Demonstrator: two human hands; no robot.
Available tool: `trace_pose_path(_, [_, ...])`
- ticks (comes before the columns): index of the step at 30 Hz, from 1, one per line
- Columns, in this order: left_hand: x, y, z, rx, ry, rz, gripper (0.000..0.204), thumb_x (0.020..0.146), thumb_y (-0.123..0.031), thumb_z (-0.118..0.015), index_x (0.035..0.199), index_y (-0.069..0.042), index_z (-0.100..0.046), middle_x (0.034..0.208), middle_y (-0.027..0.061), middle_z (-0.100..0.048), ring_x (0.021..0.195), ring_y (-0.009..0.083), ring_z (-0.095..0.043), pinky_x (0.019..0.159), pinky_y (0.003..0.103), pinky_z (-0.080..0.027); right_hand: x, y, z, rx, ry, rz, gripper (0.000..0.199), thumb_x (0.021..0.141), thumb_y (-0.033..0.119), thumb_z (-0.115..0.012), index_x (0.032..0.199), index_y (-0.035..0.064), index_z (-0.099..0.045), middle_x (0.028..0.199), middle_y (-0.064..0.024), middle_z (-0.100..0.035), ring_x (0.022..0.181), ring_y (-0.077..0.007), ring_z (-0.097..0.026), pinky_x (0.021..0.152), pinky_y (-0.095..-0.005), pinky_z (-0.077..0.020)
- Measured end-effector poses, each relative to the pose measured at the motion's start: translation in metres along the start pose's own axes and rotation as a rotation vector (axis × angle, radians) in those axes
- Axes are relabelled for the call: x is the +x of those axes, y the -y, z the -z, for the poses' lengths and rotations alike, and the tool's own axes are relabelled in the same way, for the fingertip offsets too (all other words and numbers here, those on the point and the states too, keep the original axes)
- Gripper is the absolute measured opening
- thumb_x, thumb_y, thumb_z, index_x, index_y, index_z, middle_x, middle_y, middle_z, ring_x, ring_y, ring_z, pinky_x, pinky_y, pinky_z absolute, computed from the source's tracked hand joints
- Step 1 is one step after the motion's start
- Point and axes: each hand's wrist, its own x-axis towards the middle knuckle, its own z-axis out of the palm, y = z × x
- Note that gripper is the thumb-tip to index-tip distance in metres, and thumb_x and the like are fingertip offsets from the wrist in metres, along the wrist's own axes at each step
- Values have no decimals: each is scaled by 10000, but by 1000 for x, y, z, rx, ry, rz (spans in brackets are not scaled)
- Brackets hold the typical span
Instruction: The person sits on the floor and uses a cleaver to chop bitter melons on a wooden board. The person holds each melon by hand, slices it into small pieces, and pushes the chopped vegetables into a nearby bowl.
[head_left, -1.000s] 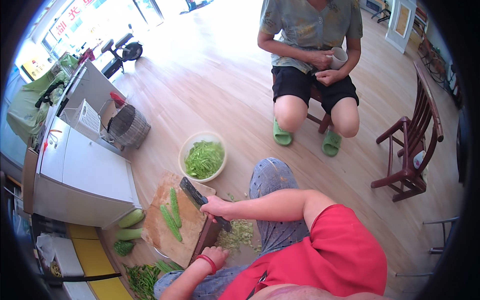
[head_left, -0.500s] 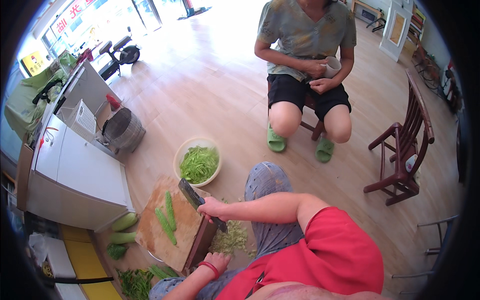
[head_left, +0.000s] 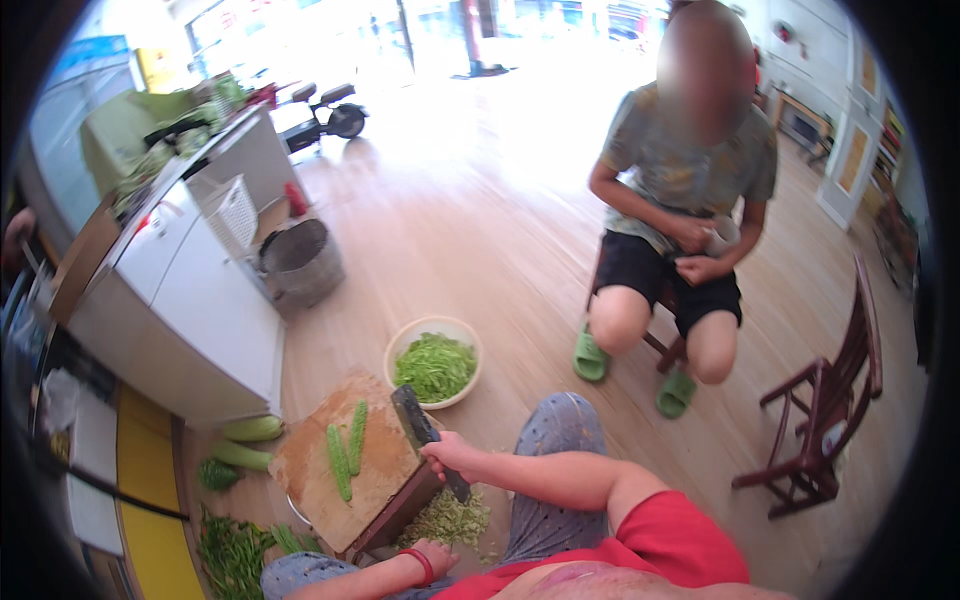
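Observation:
My right hand [head_left: 452, 456] grips the handle of a dark cleaver [head_left: 415, 420], whose blade lies over the right edge of a round wooden chopping board [head_left: 375, 480]. Two long green vegetable pieces [head_left: 345, 450] lie on the board. My left hand [head_left: 432, 556], with a red band on the wrist, rests low beside a heap of chopped greens [head_left: 455, 518] just right of the board. Behind the board stands a pale bowl [head_left: 404, 345] full of shredded greens.
Another person [head_left: 680, 220] sits on a stool across the wooden floor, holding a cup. A dark wooden chair [head_left: 825, 400] stands to the right. A white cabinet [head_left: 190, 300], a metal pot [head_left: 300, 262] and whole green vegetables [head_left: 245, 440] are to the left.
The view has tilted up, so more of the seated person and the room shows. My right hand stays shut on the cleaver at the board's right edge; my left hand stays low.

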Motion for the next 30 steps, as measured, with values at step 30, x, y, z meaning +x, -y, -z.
trace_pose_path(30, [-35,-6,7,-11,-226,46,202,808,-170,-431,975,-109,-526,936,96,-579,882,244,-567,716,387,-432,5,-6,-4,-59,2,-23,105,739,73,-481,676,68,-397,526,-14,-405,387,-111,-384,335,-264,-344])
